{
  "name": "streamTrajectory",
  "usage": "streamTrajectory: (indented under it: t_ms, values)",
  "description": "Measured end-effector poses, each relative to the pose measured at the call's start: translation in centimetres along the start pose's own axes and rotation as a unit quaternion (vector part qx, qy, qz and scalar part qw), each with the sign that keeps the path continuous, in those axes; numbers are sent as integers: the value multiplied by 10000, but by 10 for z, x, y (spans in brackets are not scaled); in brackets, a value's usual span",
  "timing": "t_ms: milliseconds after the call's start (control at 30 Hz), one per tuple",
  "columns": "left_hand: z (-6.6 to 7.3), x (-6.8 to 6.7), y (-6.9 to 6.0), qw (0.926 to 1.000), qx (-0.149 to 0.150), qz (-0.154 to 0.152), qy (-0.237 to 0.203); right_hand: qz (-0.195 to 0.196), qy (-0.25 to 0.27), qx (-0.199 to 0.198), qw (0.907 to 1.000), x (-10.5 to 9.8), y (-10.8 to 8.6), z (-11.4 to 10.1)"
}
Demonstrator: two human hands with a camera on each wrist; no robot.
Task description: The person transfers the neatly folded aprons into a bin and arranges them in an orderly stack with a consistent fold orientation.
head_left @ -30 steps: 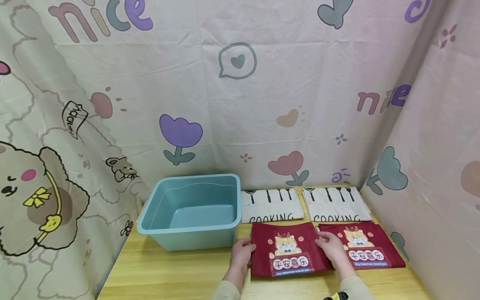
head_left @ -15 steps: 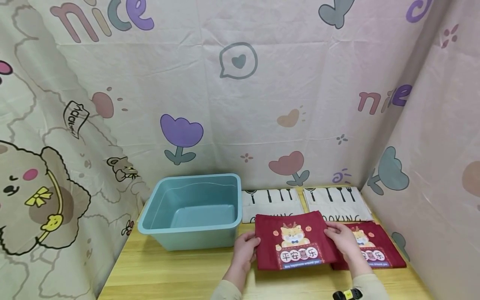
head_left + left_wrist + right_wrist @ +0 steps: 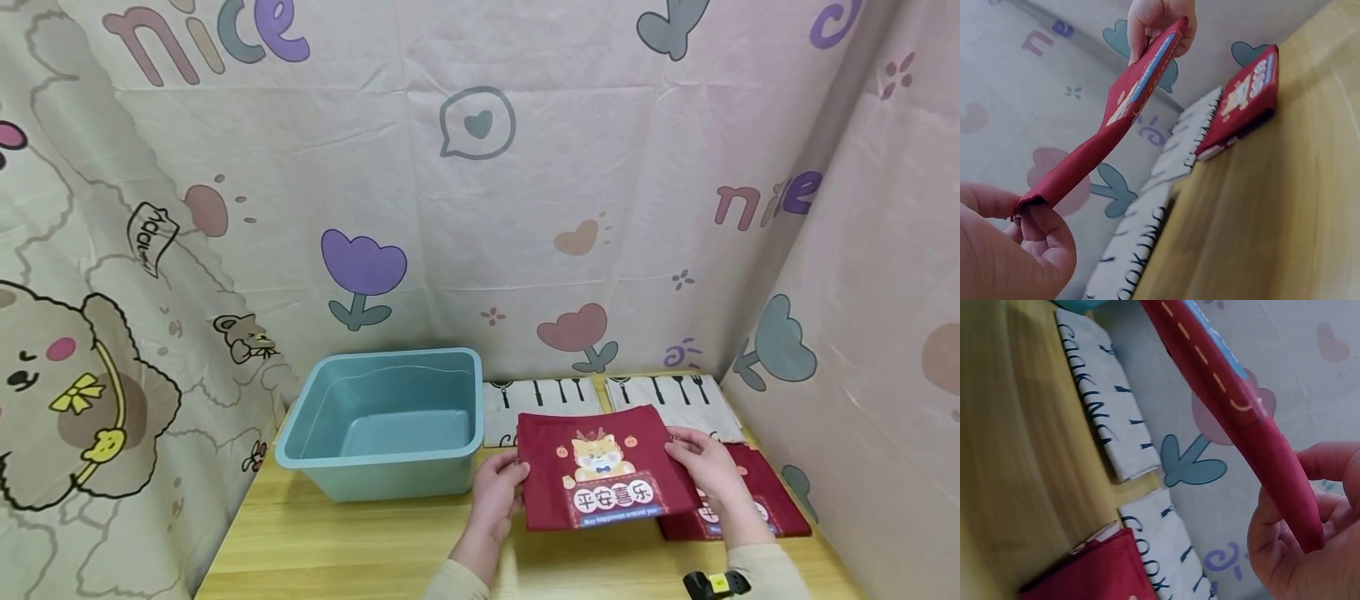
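A folded red cloth [image 3: 607, 471] with a cartoon animal print is held up off the table between both hands. My left hand [image 3: 497, 492] pinches its left edge; in the left wrist view thumb and fingers of that hand [image 3: 1029, 250] close on a corner. My right hand [image 3: 708, 462] grips the right edge, and the right wrist view shows the hand [image 3: 1310, 531] with fingers curled round the cloth [image 3: 1272, 462]. A second folded red cloth [image 3: 776, 496] lies on the table at the right, partly hidden behind my right hand.
A blue-green bin [image 3: 378, 479] stands on the wooden table [image 3: 337, 550] left of the hands. Two folded white cloths, a left one [image 3: 540, 396] and a right one [image 3: 675, 396], lie along the back edge by the patterned curtain [image 3: 480, 233].
Both hands have lifted the red cloth off the table and moved it up and to the right, tilting it. More of the white cloths is covered in the head view.
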State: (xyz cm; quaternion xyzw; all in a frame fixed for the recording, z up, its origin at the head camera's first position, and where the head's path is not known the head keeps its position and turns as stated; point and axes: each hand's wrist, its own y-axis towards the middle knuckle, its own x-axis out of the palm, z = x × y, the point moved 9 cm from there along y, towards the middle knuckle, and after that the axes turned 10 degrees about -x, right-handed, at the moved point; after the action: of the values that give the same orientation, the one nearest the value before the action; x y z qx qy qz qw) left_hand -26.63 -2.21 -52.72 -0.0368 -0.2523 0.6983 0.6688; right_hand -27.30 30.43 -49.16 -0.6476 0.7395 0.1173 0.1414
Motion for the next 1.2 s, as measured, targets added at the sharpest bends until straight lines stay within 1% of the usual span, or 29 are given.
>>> streamTrajectory:
  t_ms: [133,267,367,467,533,700,933,1067,1200]
  values:
    - [14,4,-7,9998,175,-56,-114,-28,185,-29,9998,-2,-1,-8]
    - [29,6,-16,9991,360,-88,-217,-54,263,-121,9996,-3,-1,-17]
    - [40,5,-21,9985,472,-58,-280,-80,363,-210,9991,-1,-1,-25]
    - [51,1,-25,9979,588,15,-285,-113,540,-358,9978,2,1,-34]
    - [58,-3,-26,9976,653,81,-222,-104,669,-443,9967,5,1,-39]
    - [74,-16,-25,9967,799,114,-88,-101,813,-566,9950,16,2,-50]
    - [91,-38,-23,9955,913,249,60,-143,1093,-623,9920,35,7,-64]
    - [100,-50,-22,9946,990,282,149,-180,1214,-749,9896,47,9,-74]
    - [110,-64,-22,9935,1035,412,216,-212,1315,-881,9872,59,12,-84]
